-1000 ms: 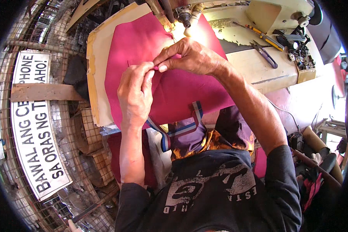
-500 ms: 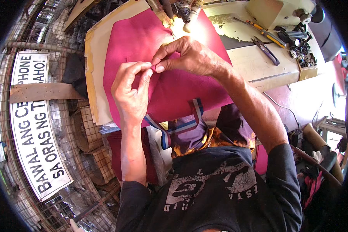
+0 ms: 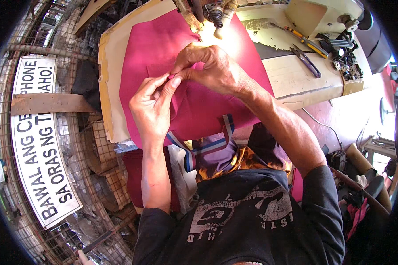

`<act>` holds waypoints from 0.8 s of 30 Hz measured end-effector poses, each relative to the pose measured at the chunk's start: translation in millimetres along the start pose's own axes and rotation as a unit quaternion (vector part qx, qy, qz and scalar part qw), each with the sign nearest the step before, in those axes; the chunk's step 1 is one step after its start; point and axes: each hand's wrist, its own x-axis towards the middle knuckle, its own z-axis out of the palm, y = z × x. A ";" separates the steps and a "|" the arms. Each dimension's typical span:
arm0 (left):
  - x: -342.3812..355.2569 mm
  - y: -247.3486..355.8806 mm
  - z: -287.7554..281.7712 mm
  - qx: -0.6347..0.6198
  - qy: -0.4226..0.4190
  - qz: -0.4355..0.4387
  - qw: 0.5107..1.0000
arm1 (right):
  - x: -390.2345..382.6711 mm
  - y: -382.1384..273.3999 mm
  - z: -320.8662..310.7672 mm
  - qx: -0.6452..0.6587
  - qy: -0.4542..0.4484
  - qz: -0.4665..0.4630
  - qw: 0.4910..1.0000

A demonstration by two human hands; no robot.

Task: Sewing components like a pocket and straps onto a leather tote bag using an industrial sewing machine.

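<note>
A large magenta fabric piece (image 3: 146, 48) lies spread over the cream sewing table, under the lit needle area of a sewing machine (image 3: 214, 17). My left hand (image 3: 151, 106) pinches a small folded bit of this fabric between thumb and fingertips. Meeting it at the same fold, my right hand (image 3: 214, 68) is closed in a pinch with fingertips against the cloth. The fingers cover most of the fold, so its exact shape is hidden. A blue, white and red striped strap (image 3: 208, 148) hangs in a loop below the fabric's near edge, over my lap.
On the table at right lie thread snips (image 3: 307, 62), a yellow-and-black handled tool (image 3: 311, 44) and a small box of bobbins and metal parts (image 3: 351, 70). A wire mesh (image 3: 88, 145) with a white sign (image 3: 40, 176) stands at left. Another person's hand (image 3: 361, 180) shows far right.
My hands have drawn slightly closer together at the fold, the left shifting a little right and up. The fabric's right edge appears slightly shifted right with the view.
</note>
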 end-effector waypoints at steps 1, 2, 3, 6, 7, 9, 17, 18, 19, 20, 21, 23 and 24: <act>0.6 -1.4 0.6 0.007 0.002 0.022 1.000 | 0.4 1.1 -0.5 0.004 0.001 -0.004 1.000; 1.4 -2.7 1.0 0.017 0.011 0.038 0.999 | 0.7 2.9 -1.4 0.001 0.005 0.000 1.000; 2.3 -3.9 0.9 0.013 0.004 0.044 0.999 | 0.9 5.4 -3.0 -0.023 -0.016 -0.002 1.000; 2.5 -5.5 -0.7 0.080 0.035 0.101 0.991 | 1.5 16.4 -10.2 -0.044 -0.017 -0.007 0.999; 2.0 -5.5 -1.2 0.100 0.042 0.111 0.988 | 1.4 20.7 -14.1 -0.042 -0.006 -0.023 0.999; -0.5 -5.6 -0.3 0.119 0.050 0.119 0.985 | 1.0 29.3 -26.3 -0.113 -0.015 -0.023 0.993; 0.1 -8.2 7.4 0.081 0.100 0.094 0.987 | 0.6 52.6 -51.5 -0.217 -0.077 -0.035 0.972; 0.3 -8.8 7.2 0.078 0.095 0.099 0.987 | 2.8 55.2 -50.5 -0.214 -0.065 -0.092 0.970; 0.6 -9.5 7.1 0.071 0.094 0.100 0.988 | 4.9 57.7 -48.8 -0.223 -0.064 -0.079 0.969; 0.8 -10.3 7.0 0.066 0.097 0.096 0.988 | 6.5 60.0 -47.2 -0.224 -0.048 -0.114 0.967; 0.9 -11.2 7.1 0.065 0.093 0.099 0.989 | 7.9 61.9 -45.7 -0.225 -0.031 -0.149 0.962; 1.4 -12.8 7.9 0.061 0.106 0.062 0.991 | 8.6 64.1 -43.3 -0.217 -0.033 -0.122 0.968; 1.8 -13.8 9.2 0.059 0.096 0.065 0.991 | 8.9 64.3 -42.2 -0.209 -0.035 -0.096 0.972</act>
